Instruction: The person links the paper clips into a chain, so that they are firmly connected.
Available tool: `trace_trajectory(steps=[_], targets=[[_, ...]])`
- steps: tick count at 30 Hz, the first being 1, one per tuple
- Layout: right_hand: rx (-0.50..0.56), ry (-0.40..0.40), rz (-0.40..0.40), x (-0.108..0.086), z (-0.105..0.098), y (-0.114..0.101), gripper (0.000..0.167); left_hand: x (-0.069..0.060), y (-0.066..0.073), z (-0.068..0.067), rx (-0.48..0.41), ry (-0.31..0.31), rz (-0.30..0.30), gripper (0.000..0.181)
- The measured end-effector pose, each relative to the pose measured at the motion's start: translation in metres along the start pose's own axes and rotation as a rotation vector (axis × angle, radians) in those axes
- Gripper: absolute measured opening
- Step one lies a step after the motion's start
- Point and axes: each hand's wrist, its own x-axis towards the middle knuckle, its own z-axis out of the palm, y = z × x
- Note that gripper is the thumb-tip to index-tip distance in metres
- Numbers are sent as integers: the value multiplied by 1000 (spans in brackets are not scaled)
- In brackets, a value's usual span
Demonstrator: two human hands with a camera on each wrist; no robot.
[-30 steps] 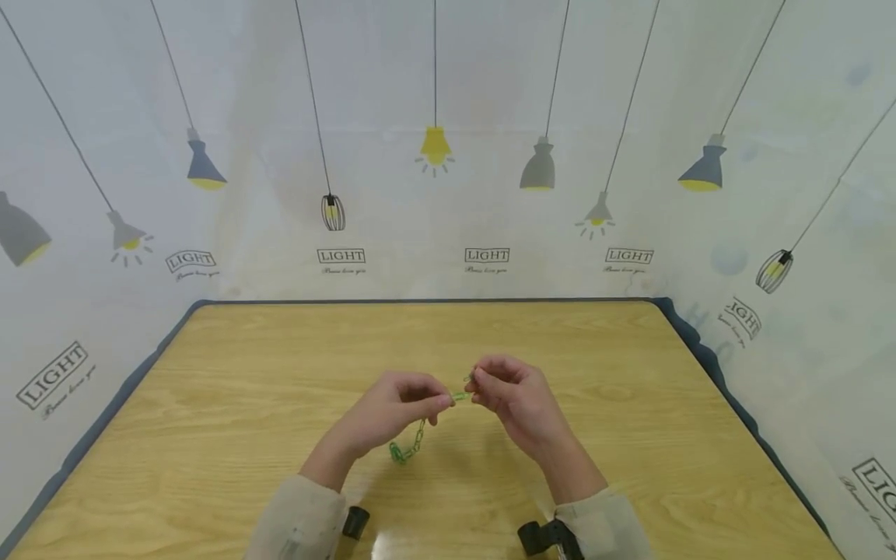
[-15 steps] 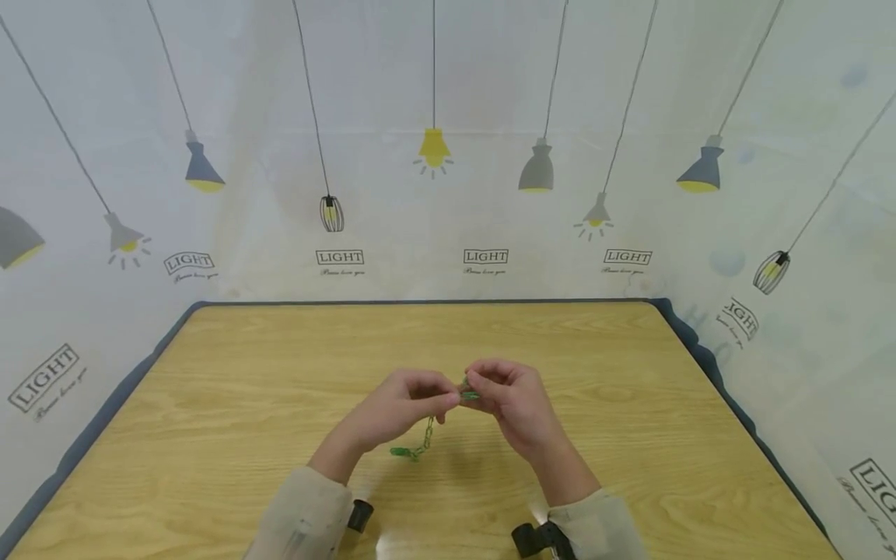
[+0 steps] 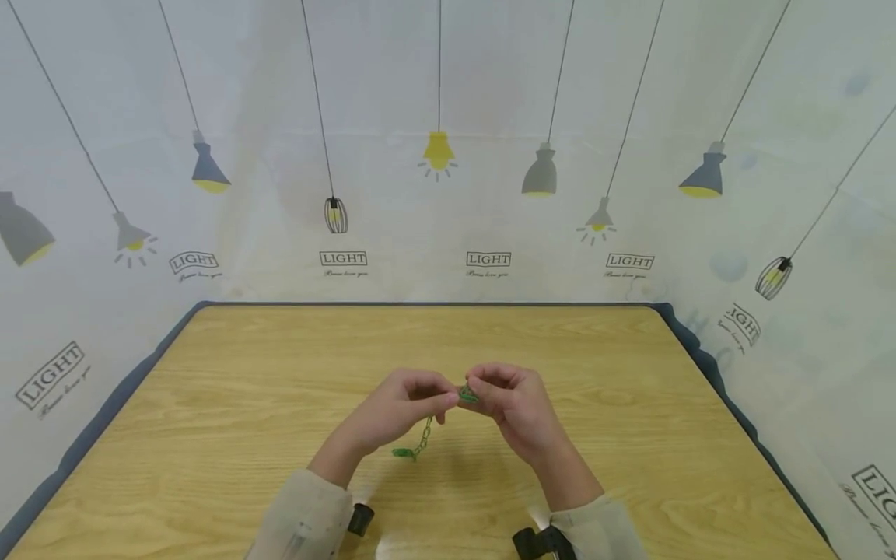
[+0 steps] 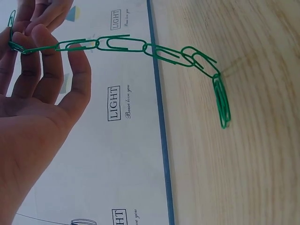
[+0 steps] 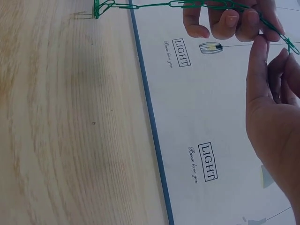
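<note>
A chain of green paper clips (image 3: 424, 437) hangs from my left hand (image 3: 406, 400), its lower end bunched at the table. In the left wrist view the linked clips (image 4: 223, 101) slope down to that bunch. My left thumb and fingers pinch the upper end of the chain. Close against it, my right hand (image 3: 514, 404) pinches a green paper clip (image 3: 468, 394) between thumb and fingertips. That clip also shows in the right wrist view as a paper clip (image 5: 291, 46) beyond the left fingertips. Whether it is hooked into the chain cannot be made out.
Both hands are above a wood-grain table (image 3: 280, 350). A dark blue edge (image 3: 434, 303) runs along its back and sides. Behind stands a pale wall covering (image 3: 392, 218) printed with lamps and words. Black wrist devices (image 3: 533, 540) sit at the sleeves.
The two hands have come together, the left moving slightly right. The green clip between the fingertips has turned, and the hanging chain has shifted a little to the right.
</note>
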Motion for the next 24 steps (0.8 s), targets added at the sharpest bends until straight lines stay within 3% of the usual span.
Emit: trace_trajectory(steps=[24], targets=[[112,-41,1,0,-2,2,21,-3,0,-1,-83,-1,12,25]])
